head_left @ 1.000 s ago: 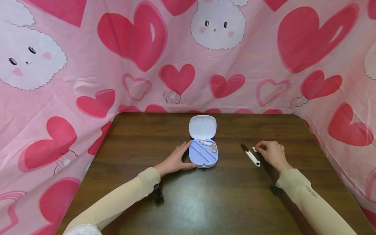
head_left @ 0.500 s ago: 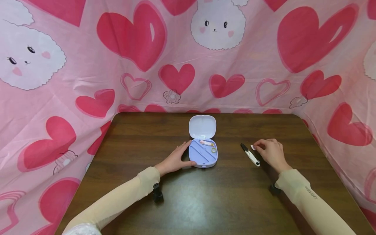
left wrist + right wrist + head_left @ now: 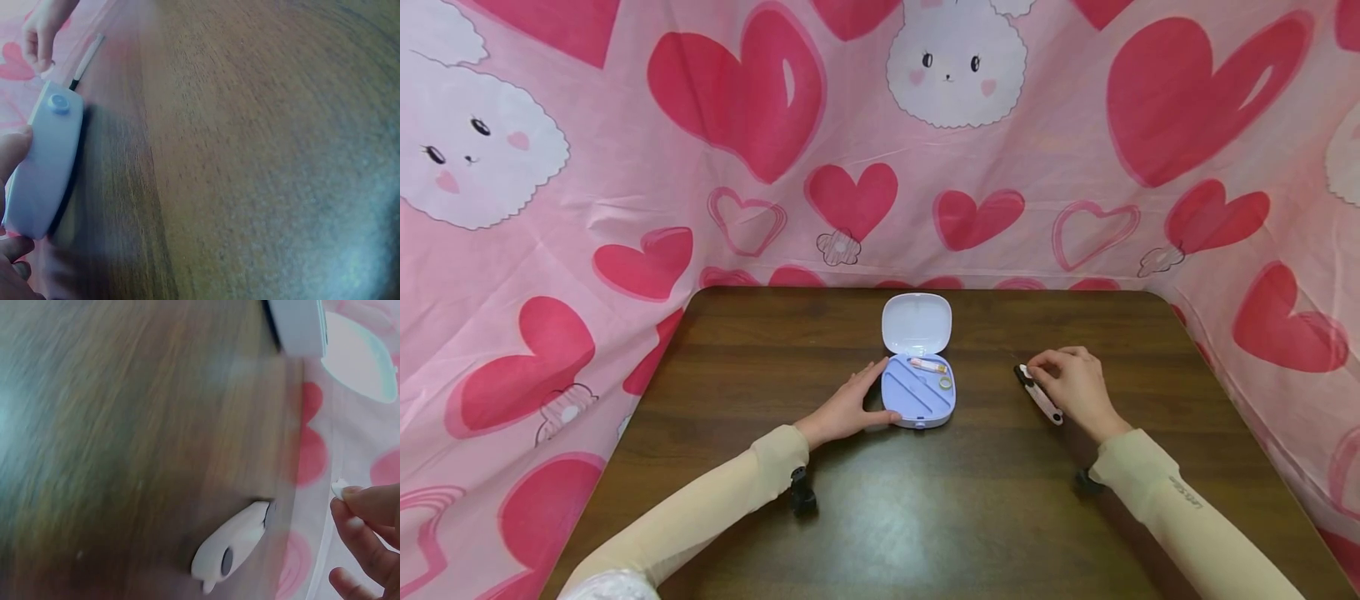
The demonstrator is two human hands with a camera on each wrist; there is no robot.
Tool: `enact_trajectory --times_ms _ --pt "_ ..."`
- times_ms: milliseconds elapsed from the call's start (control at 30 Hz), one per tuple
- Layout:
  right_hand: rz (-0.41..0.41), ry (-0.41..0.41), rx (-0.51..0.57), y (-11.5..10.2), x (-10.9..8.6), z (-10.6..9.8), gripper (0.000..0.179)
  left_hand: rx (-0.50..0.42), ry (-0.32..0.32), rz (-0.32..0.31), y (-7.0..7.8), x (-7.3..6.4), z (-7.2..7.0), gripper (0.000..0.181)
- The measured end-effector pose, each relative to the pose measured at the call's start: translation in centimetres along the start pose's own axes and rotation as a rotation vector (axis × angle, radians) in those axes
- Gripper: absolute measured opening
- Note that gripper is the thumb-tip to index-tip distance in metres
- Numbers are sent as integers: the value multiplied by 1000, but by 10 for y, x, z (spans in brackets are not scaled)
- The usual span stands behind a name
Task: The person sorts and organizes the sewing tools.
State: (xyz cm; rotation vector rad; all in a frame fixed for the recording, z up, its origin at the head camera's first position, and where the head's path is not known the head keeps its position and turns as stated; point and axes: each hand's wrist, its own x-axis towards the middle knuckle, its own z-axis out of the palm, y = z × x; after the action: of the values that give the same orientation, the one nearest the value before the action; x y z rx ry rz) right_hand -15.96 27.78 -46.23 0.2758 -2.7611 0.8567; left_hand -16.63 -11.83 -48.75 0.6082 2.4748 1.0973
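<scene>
A lilac compartment case [image 3: 898,398] stands with its white lid [image 3: 917,323] raised at the back. My left hand [image 3: 842,411] grips its left side, thumb at the front corner and fingers at the rear. Inside the case lie a small pink-and-gold tube [image 3: 928,365] and a yellowish ring [image 3: 946,383]. My right hand [image 3: 1078,387] pinches a tiny white piece [image 3: 338,487] between thumb and index finger. Overlapped by it in the head view is a slim white tool with a black end [image 3: 1047,406]; a dark oval button shows on its side in the right wrist view.
The dark wooden table [image 3: 880,517] has its far edge against a pink cloth [image 3: 1030,150] printed with hearts and rabbits. The case is near the table's middle, and the white tool lies to its right.
My right hand has lifted the tiny white piece and carried it left, over the black end of the slim tool. My left hand and the case stay where they were.
</scene>
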Motion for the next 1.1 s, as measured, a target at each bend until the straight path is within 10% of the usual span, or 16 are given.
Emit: enact_trajectory --times_ms 1100 --pt "-28 -44 133 -51 10 23 10 5 9 -1 -1 0 2 99"
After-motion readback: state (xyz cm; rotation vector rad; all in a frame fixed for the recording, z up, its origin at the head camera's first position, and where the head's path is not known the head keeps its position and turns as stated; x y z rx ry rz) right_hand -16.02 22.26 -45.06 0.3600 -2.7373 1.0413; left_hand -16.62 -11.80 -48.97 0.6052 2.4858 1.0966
